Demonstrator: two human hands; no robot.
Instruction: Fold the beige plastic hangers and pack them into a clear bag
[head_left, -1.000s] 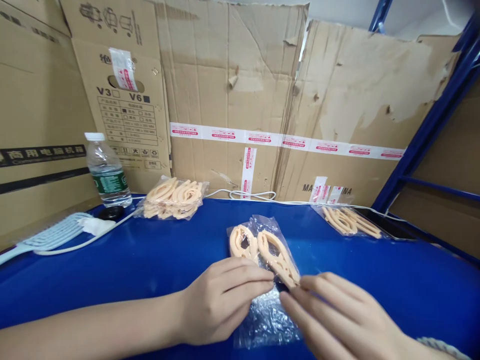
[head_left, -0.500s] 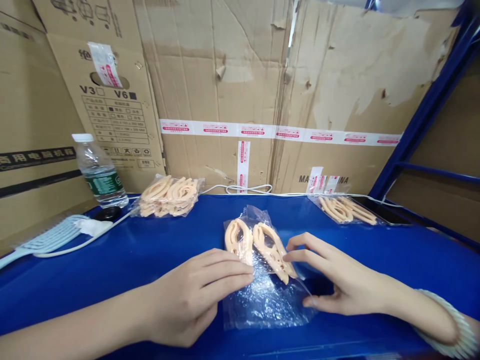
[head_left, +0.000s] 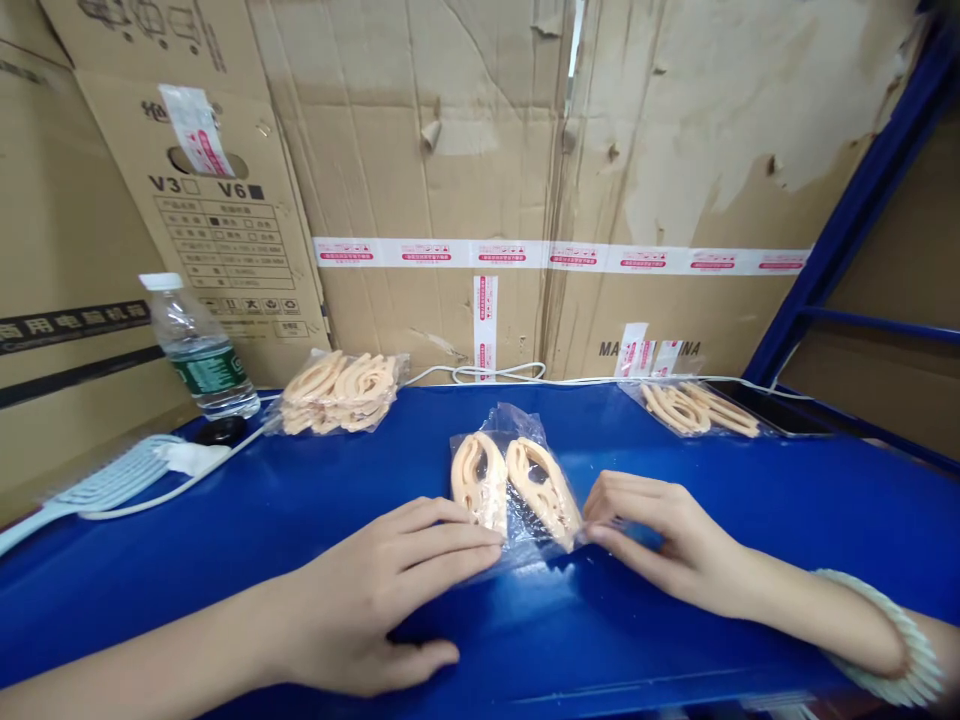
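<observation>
A clear plastic bag [head_left: 534, 528] lies at the middle of the blue tabletop with two peach-coloured plastic pieces, which look like folded travel hangers [head_left: 480, 480], side by side in it. My left hand [head_left: 397, 590] rests with straight fingers on the lower left of the bag, over the end of the left piece; its thumb is spread away. At the bag's lower right corner, my right hand [head_left: 652, 535] pinches the film between thumb and fingers. The bag's lower part is folded up over the pieces.
Back left stands a stack of bagged peach pieces [head_left: 341, 392], near a water bottle [head_left: 202, 350] and a pale blue hairbrush [head_left: 112, 475]. Another bagged set [head_left: 694, 408] lies back right beside a dark flat device [head_left: 772, 410]. A white cable [head_left: 499, 372] runs along the cardboard wall [head_left: 420, 180].
The bag's loose lower part, spread toward me before, is now folded up. My right hand has closed on the bag's corner. My left thumb has moved outward.
</observation>
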